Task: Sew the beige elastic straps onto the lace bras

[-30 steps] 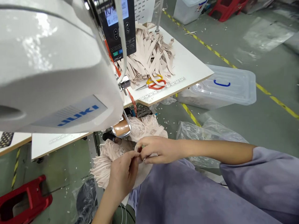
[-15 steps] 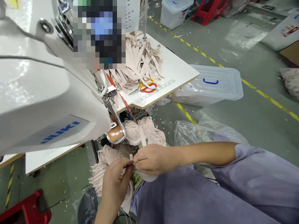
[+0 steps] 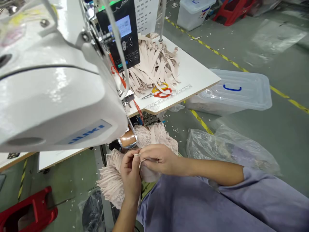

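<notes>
My left hand [image 3: 131, 174] pinches the end of a narrow beige fabric strip [image 3: 137, 155] between thumb and fingertips. Against it, my right hand [image 3: 161, 159] is closed on the edge of a beige bra piece, whose smooth cup [image 3: 149, 174] hangs below the fingers. Both hands meet just in front of the sewing machine's arm end. Beige lace pieces [image 3: 166, 133] lie beyond my right hand. Left of my left hand hangs a thick bunch of beige lace pieces [image 3: 109, 180]. The exact edges between my fingertips are partly hidden.
A white sewing machine [image 3: 72, 106] fills the left side. On its table [image 3: 198, 75] lie a heap of beige strips [image 3: 149, 61] and red-and-yellow scissors [image 3: 160, 91]. A lidded plastic box [image 3: 243, 93], a clear bag [image 3: 207, 148] and a red stool [image 3: 36, 206] stand around.
Both hands have risen slightly, and the strip end between them has turned from upright to flat. The view has shifted, so the machine and table sit farther right.
</notes>
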`<action>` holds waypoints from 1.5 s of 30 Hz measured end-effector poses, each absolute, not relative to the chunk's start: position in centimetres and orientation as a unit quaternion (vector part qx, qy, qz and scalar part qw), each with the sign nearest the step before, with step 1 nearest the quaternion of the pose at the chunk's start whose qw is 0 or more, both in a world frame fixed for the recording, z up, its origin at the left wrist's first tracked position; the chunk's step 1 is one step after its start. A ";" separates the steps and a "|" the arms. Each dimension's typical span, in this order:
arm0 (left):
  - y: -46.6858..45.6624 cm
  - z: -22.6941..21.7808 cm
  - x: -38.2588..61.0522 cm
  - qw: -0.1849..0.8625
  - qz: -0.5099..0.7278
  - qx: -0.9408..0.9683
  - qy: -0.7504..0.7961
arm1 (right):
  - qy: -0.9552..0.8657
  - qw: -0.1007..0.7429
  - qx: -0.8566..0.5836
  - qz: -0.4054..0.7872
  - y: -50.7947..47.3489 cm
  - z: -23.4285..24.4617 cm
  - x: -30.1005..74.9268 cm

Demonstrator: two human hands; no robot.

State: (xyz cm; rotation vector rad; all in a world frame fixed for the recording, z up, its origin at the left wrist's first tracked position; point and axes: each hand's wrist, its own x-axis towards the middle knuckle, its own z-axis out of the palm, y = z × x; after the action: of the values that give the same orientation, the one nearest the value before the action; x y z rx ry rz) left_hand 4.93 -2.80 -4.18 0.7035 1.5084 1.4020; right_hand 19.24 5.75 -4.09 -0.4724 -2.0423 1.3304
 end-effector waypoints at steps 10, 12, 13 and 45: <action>-2.8 -3.3 3.0 0.250 0.475 0.532 0.655 | -0.778 0.263 -0.202 0.533 6.2 -3.2 19.5; -2.7 -3.3 3.0 0.238 0.472 0.552 0.646 | -0.764 0.255 -0.216 0.552 6.6 -2.9 19.5; -2.7 -3.2 3.0 0.227 0.470 0.559 0.644 | -0.761 0.250 -0.224 0.555 6.9 -2.7 19.5; -0.8 1.0 1.5 0.217 0.221 0.703 0.641 | -0.822 0.078 -0.189 0.532 10.9 0.8 19.9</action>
State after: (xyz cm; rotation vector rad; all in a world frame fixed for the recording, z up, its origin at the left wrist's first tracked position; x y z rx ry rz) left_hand 1.45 -0.80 1.05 1.9469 1.7755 0.6117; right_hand 19.88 10.94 0.76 -0.5649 -2.4601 1.5942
